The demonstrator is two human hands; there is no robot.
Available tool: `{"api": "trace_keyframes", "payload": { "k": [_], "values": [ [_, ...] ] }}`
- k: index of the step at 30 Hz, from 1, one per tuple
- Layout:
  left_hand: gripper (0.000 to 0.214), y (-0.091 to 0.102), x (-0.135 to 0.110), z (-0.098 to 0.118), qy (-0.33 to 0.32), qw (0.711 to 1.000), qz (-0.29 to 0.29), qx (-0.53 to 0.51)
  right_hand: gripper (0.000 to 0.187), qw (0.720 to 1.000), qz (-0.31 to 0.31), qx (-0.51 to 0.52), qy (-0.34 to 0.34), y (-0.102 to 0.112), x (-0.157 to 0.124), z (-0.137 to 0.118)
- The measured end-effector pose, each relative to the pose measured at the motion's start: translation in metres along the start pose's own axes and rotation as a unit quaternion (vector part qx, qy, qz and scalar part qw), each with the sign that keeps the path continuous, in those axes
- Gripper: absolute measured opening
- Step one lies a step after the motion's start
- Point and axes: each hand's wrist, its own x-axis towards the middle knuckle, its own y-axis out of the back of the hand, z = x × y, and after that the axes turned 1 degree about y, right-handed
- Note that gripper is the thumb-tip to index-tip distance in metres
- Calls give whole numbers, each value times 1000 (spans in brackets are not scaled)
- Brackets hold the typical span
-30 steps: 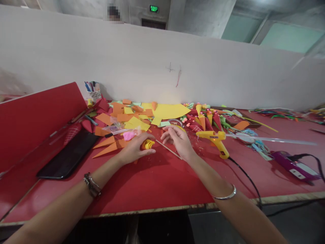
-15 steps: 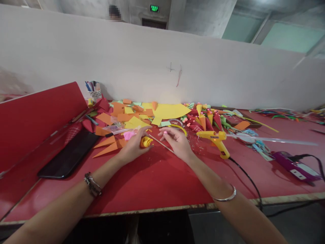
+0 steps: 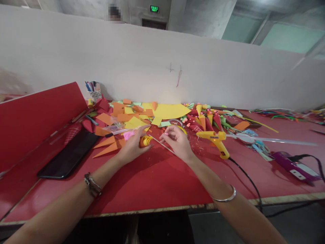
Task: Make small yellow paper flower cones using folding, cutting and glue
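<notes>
My left hand (image 3: 134, 145) is curled around a yellow paper roll (image 3: 145, 141), its coiled end facing right between thumb and fingers. Beside that hand lies a soft pink lump (image 3: 129, 135), partly covered by it. My right hand (image 3: 177, 144) has its fingers bent inward, with a small pink ball (image 3: 166, 134) pinched at the fingertips. A thin pale stick (image 3: 159, 141) lies on the red tabletop between the hands, its near end by my right hand. The two hands are apart.
A yellow hot glue gun (image 3: 214, 139) with a black cord rests to the right, near a purple power strip (image 3: 296, 166). A black phone (image 3: 69, 156) lies left. Behind are orange paper pieces (image 3: 109, 147), yellow sheets (image 3: 169, 112) and several small paper cones (image 3: 201, 120).
My right hand's fingers have curled further in around the pink ball. The yellow roll has turned slightly in my left hand, which otherwise stays in place.
</notes>
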Motion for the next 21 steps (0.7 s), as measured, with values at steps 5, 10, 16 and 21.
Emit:
{"api": "trace_keyframes", "payload": {
  "k": [5,10,16,21],
  "values": [
    [57,1,0,0,-5,1000,-3,6,22,1000,-2,12,-14,2,0,0],
    [60,2,-1,1,20,999,5,28,21,997,10,-77,15,2,-1,-2],
    [62,3,0,1,32,999,9,38,13,992,23,-119,38,3,1,0],
    [60,3,0,1,31,998,6,46,26,999,0,-48,-18,4,1,2]
  ]
}}
